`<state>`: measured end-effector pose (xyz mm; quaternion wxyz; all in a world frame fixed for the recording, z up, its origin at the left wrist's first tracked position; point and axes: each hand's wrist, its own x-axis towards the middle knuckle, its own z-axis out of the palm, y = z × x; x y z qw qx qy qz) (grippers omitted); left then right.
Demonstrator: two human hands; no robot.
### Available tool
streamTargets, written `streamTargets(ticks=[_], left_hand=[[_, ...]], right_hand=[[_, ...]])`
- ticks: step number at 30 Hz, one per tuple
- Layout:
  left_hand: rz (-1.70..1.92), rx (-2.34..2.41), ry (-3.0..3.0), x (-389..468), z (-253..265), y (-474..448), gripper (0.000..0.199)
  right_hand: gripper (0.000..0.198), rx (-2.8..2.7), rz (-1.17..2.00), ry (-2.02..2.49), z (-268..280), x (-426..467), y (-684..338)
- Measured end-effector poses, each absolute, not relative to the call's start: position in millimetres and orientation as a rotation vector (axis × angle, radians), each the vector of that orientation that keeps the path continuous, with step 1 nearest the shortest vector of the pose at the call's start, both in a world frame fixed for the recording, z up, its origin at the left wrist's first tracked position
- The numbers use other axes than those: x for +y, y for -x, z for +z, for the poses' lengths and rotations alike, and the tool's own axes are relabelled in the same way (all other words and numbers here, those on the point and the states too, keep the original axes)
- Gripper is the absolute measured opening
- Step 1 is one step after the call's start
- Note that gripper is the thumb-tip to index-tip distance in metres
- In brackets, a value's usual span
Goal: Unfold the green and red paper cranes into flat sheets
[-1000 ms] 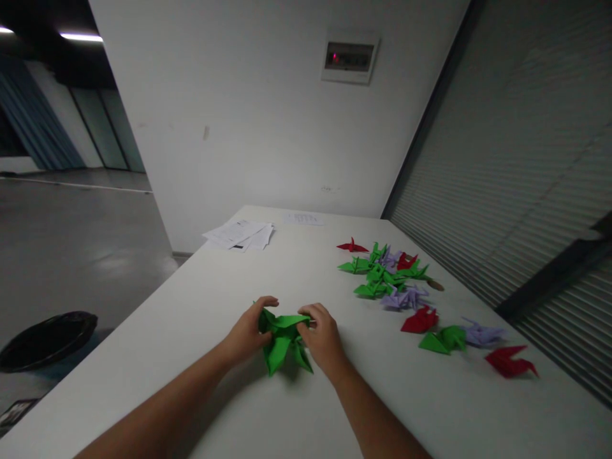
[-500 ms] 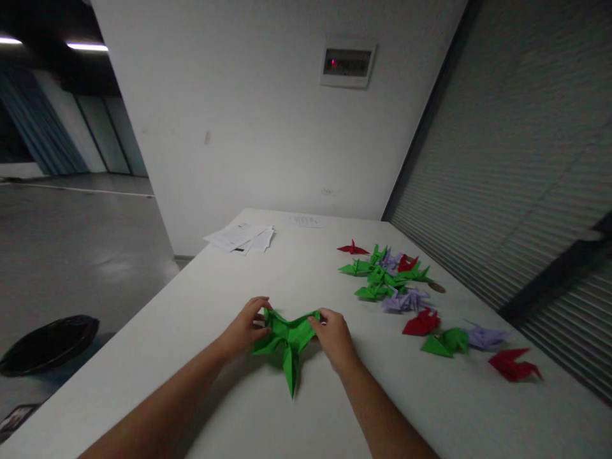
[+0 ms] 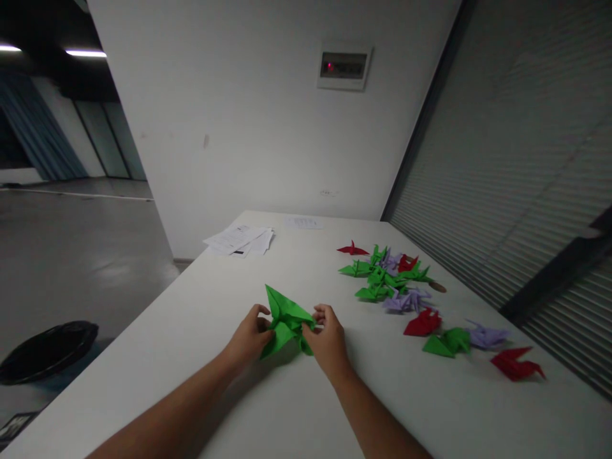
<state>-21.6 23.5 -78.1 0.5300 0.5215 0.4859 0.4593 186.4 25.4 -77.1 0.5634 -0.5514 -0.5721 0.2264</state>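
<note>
A partly folded sheet of green origami paper is held between my two hands, just above the near middle of the white table. One pointed flap stands up and away at its far left, and another points down toward me. My left hand pinches its left side between thumb and fingers. On the opposite side, my right hand grips the paper's right edge, thumb in front. The fingertips partly cover the folds there.
Several folded paper cranes in green, purple and red lie to the right, among them a red crane and a green crane. Printed sheets lie at the far left. A black-lined bin stands on the floor, left.
The green paper has been turned and its flaps refolded: the point that hung toward me is gone from there, and one now rises at the far left. Both hands have drawn slightly closer together.
</note>
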Motion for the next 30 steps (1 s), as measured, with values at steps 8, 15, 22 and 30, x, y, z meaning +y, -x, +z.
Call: streamTargets(ticks=[8,15,22,30], left_hand=[[1.112,1.193,-1.258,32.7,-80.3,31.3,0.031],[1.027,1.311,-1.428,40.8,-80.5,41.5,0.023],[0.886,1.396,-1.507,42.2,-68.4,47.9,0.03],[0.625,1.495,-1.798,40.9,-57.1,60.5,0.021]], right_hand=[[0.022,-1.284,0.953,1.329,-98.7,41.1,-195.5],[0.016,-1.395,0.897,1.39,-81.2,43.8,-208.9],[0.008,-1.492,1.016,1.438,-62.5,35.0,-218.3],[0.014,-1.38,1.249,1.44,-56.0,28.5,-221.6]])
